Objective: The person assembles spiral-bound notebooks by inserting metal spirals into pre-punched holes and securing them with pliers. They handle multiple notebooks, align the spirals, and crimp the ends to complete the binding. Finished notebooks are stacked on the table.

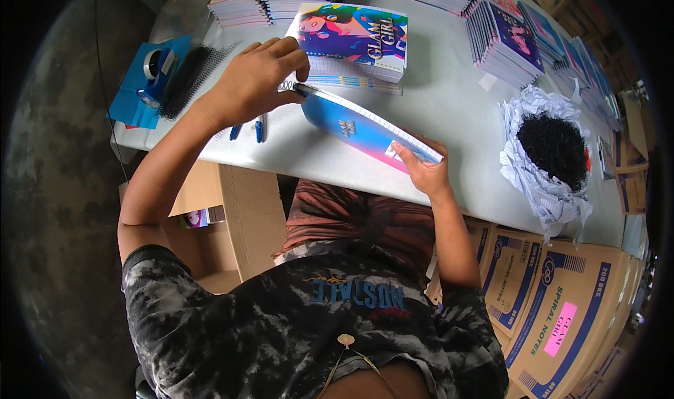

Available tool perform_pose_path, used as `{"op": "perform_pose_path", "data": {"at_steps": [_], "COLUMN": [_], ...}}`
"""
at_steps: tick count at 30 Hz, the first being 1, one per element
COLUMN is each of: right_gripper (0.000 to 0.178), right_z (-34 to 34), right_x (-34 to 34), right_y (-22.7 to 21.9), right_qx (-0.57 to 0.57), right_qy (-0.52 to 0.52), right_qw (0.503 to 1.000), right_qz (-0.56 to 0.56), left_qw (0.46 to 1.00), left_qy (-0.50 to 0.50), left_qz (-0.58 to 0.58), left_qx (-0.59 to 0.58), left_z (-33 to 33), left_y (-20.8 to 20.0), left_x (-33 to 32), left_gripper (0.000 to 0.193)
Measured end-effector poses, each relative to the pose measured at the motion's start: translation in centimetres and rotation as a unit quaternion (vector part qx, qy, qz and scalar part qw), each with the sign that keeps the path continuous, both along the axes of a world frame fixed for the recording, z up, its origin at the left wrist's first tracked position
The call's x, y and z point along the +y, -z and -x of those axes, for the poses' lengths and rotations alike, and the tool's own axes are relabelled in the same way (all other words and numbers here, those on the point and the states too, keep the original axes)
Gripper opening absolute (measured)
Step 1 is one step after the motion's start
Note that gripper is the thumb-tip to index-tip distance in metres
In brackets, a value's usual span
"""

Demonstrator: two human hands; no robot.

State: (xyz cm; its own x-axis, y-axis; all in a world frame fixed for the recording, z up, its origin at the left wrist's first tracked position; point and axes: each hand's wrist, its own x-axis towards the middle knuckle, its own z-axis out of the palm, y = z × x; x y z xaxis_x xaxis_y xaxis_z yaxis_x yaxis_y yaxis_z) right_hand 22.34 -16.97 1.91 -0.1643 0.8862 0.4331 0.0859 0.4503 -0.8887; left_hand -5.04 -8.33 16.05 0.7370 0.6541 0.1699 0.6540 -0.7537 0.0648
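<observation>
A notebook (354, 131) with a blue-to-pink cover is held tilted over the near edge of the table. My right hand (425, 171) grips its right end, thumb on the cover and fingers behind. At the upper left corner, my left hand (263, 79) pinches a dark spiral binding coil (286, 86) between thumb and curled fingers. How far the coil runs along the page edge is hard to make out. Just beyond stands a stack of notebooks (351, 41) with a colourful illustrated cover on top.
Black coils (193, 79) lie at left beside a blue tape dispenser (156, 79). Two blue pens (260, 128) rest near the front edge. Crumpled paper (516, 153) holds a black tangle (554, 149) at right. More notebook stacks (502, 41) line the back. Cardboard boxes (562, 315) stand below.
</observation>
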Motion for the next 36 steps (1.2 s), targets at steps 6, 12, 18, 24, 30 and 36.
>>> {"op": "perform_pose_path", "data": {"at_steps": [6, 12, 18, 24, 30, 36], "right_gripper": [0.024, 0.024, 0.024, 0.036, 0.036, 0.036], "right_z": [0.7, 0.1, 0.3, 1.0, 1.6, 2.2], "right_x": [-0.2, 0.2, 0.1, -0.1, -0.6, -1.8], "right_y": [0.2, -0.4, 0.9, -0.4, -0.1, 0.0], "right_qx": [0.059, 0.038, 0.016, -0.082, -0.08, -0.118], "right_qy": [0.007, -0.019, 0.004, 0.032, 0.055, 0.06], "right_qw": [0.998, 0.998, 0.999, 0.991, 0.982, 0.975], "right_qz": [0.025, 0.051, 0.028, -0.102, -0.16, -0.178], "left_qw": [0.978, 0.973, 0.999, 0.994, 0.952, 0.921], "left_qy": [-0.04, -0.004, -0.002, 0.057, -0.064, 0.125], "left_qz": [0.203, 0.229, 0.039, -0.09, -0.287, -0.368], "left_qx": [0.013, -0.016, -0.03, 0.008, -0.084, -0.041], "left_z": [0.5, 1.0, 0.6, 0.4, -0.3, 1.1], "left_y": [-1.2, -1.0, 0.6, 1.1, 2.5, 14.2], "left_x": [0.4, 2.0, 0.4, -0.2, -1.4, -5.3], "left_gripper": [0.028, 0.023, 0.024, 0.027, 0.071, 0.109]}}
